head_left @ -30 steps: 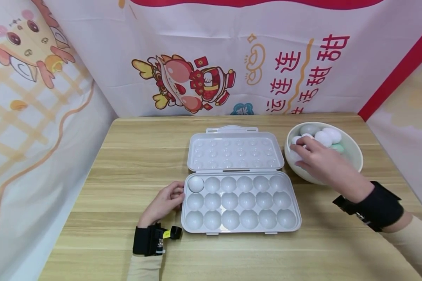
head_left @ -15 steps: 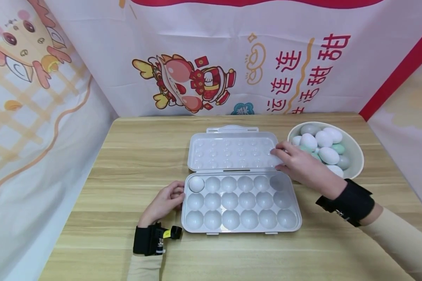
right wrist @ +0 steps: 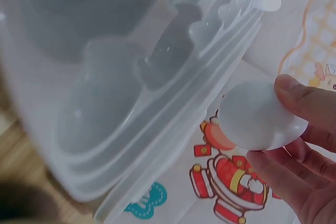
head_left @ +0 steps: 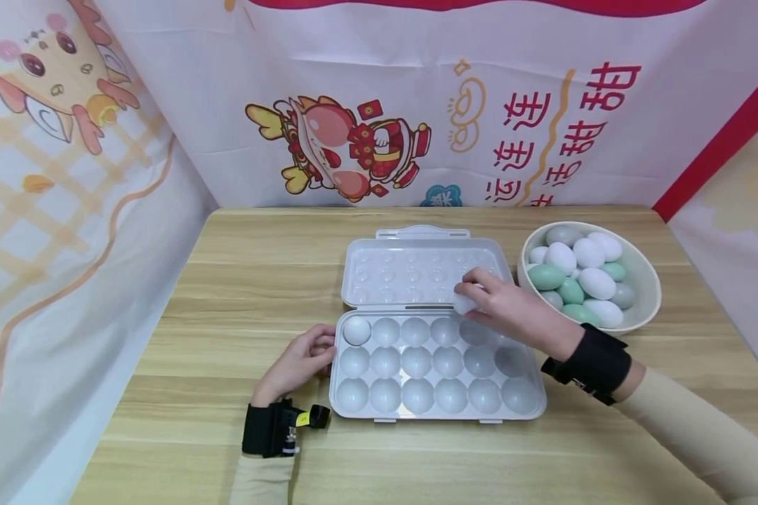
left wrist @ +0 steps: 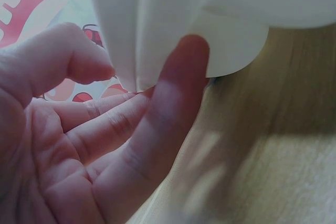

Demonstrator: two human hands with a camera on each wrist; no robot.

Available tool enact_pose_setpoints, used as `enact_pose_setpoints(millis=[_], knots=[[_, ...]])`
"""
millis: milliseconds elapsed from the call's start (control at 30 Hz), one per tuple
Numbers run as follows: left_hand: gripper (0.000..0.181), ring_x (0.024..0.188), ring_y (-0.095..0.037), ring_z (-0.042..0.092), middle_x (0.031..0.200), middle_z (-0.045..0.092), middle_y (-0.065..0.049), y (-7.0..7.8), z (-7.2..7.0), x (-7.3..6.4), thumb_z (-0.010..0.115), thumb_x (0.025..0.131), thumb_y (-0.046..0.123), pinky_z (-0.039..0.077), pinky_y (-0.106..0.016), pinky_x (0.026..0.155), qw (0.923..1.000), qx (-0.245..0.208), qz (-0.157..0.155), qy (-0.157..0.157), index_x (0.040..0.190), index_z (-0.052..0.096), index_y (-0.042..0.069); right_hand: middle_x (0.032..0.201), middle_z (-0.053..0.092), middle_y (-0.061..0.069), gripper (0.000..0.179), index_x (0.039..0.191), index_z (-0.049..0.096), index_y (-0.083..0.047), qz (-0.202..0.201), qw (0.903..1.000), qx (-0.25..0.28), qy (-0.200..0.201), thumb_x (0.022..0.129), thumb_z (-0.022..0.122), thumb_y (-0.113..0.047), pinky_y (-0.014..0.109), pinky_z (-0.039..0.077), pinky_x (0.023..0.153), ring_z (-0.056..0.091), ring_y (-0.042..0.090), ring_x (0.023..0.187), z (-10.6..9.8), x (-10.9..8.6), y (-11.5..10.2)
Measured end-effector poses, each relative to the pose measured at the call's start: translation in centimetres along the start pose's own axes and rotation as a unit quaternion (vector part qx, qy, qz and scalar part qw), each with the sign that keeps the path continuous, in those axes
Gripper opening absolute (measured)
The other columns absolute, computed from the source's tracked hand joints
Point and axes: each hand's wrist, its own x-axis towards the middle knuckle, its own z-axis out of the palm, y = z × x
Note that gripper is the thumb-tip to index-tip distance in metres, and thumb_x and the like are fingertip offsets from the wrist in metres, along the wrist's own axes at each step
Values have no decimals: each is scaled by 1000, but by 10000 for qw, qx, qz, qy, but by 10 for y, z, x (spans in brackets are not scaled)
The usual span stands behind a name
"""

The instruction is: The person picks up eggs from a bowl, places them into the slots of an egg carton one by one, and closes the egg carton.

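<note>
A pale plastic egg carton [head_left: 432, 365] lies on the table with its lid [head_left: 398, 273] folded back. One white egg [head_left: 356, 330] sits in its far-left cup. My left hand [head_left: 298, 361] rests against the carton's left end, fingertips right at the rim; in the left wrist view its fingers [left wrist: 178, 82] lie fairly straight along the end wall. Above the back row, right of the middle, my right hand [head_left: 512, 308] pinches a white egg [right wrist: 252, 116] between thumb and fingertips. That hand hides some right-hand cups of the back row.
At the back right stands a cream bowl [head_left: 649, 291] with several white, green and grey eggs [head_left: 596, 283]. A printed cloth [head_left: 480, 42] hangs behind the wooden table [head_left: 259, 259], and another stretch of it runs along the left side.
My right hand has moved left from the bowl, over the lid's right side, to the carton's back row, carrying a white egg. My left hand stays at the carton's left end.
</note>
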Motion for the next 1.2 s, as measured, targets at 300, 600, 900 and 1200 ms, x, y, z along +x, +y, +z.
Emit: enact_pose_setpoints(millis=[300, 600, 900, 1200], knots=[[32, 95, -27, 64, 112, 62, -25, 1, 0, -2, 51, 98, 4, 56, -33, 74, 10000, 12, 62, 5, 126, 47, -11, 104, 54, 10, 43, 108, 61, -2, -32, 9991, 342, -253, 71, 84, -3, 27, 55, 77, 60, 19, 90, 9, 13, -15], [32, 98, -30, 63, 113, 62, -24, 4, 1, -1, 51, 98, 4, 57, -34, 75, 10000, 47, -15, 45, 128, 48, -9, 107, 54, 10, 39, 110, 60, -3, -99, 9978, 493, -426, 77, 81, -8, 26, 55, 76, 61, 20, 91, 25, 27, -24], [32, 96, -26, 64, 112, 63, -24, 2, 1, -2, 52, 98, 3, 57, -33, 75, 10000, -3, 34, 61, 126, 48, -9, 107, 55, 10, 38, 111, 60, -3, -206, 9969, 564, -505, 80, 80, -10, 25, 55, 77, 61, 18, 89, 34, 48, -34], [32, 96, -25, 64, 113, 62, -26, 3, 1, -2, 51, 99, 4, 56, -33, 75, 9999, -93, 97, 12, 127, 46, -11, 111, 54, 9, 35, 114, 61, -4, -320, 9917, 745, -999, 84, 76, -11, 24, 54, 78, 61, 17, 91, 43, 69, -46]])
